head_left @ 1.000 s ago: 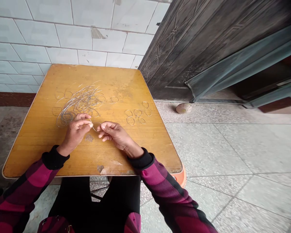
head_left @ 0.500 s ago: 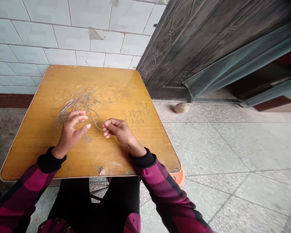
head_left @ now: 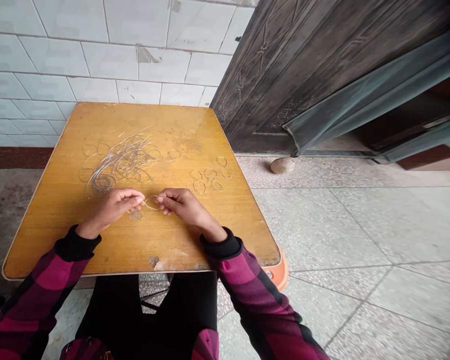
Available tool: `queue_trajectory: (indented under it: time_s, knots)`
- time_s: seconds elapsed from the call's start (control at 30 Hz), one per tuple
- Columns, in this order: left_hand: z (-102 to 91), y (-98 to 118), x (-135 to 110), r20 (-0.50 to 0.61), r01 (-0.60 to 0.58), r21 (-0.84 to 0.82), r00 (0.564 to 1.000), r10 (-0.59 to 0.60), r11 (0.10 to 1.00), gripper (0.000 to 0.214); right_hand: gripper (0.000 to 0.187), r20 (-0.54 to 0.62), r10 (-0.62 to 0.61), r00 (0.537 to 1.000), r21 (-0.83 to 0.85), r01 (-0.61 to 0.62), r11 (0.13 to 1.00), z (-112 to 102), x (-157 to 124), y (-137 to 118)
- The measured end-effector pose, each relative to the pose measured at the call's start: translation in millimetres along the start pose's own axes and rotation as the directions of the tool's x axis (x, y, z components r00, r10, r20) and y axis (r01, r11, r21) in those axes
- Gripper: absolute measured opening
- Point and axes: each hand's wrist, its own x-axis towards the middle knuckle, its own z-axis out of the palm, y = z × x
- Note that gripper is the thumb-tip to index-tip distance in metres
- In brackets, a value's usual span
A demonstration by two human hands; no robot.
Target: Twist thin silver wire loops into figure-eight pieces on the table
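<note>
Left hand and right hand meet near the middle of a square wooden table with a worn, orange-yellow top. Each hand is curled closed, thumb against fingers, pinching opposite sides of a small oval loop of thin silver wire held just above the wood. Just beyond the left hand lies a loose tangle of wire. Beyond the right hand, a cluster of small wire loops sits apart on the tabletop, and a single wire loop lies between that cluster and the tangle. The step in hand looks like forming one loop at a time from the wire. The next move seems to call for a steady pinch on both sides, since thin wire may spring out of shape. Plaid magenta-and-black sleeves with black cuffs reach in from the bottom. Behind the table rise a white tile wall and a dark carved door. An orange plastic object shows under the near right corner.
</note>
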Motion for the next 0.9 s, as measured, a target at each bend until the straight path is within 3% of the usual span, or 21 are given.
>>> queue_trajectory:
  time_s: [0.1, 0.27, 0.53, 0.6, 0.7, 0.8, 0.9]
  knots:
    - [0.6, 3.5, -0.8, 0.049, 0.006, 0.035, 0.999, -0.008, 0.999, 0.018, 0.030, 0.031, -0.006, 1.000, -0.074, 0.009, 0.997, -0.1, -1.1, -3.2]
    - [3.0, 1.8, 0.1, 0.157, 0.031, 0.061, 0.987, -0.040, 0.998, 0.018, 0.028, -0.025, -0.029, 0.999, -0.136, 0.026, 0.990, -0.4, -0.3, -5.7]
    - [15.2, -5.9, -1.2, 0.148, 0.078, -0.033, 0.986, -0.072, 0.996, 0.019, 0.027, -0.112, -0.028, 0.993, -0.026, 0.025, 0.999, -1.0, 4.3, 1.0]
    - [18.3, -7.1, -0.8, 0.099, 0.104, -0.085, 0.991, -0.095, 0.991, 0.018, 0.031, -0.173, -0.020, 0.985, 0.053, 0.030, 0.998, -2.5, 6.2, 2.2]
    - [21.2, -7.6, 1.7, -0.098, 0.097, -0.302, 0.986, -0.132, 0.948, 0.016, 0.036, -0.265, 0.030, 0.964, 0.171, 0.017, 0.985, -2.6, 7.9, 3.1]
    - [22.5, -6.4, 4.9, -0.272, 0.014, -0.524, 0.945, -0.183, 0.851, 0.015, 0.036, -0.159, 0.092, 0.983, 0.228, -0.054, 0.972, 7.9, 7.9, 4.6]
    - [24.5, -5.9, 6.2, -0.313, -0.052, -0.616, 0.932, -0.184, 0.786, 0.013, 0.034, -0.038, 0.125, 0.991, 0.226, -0.113, 0.968, 28.9, 8.7, 9.4]
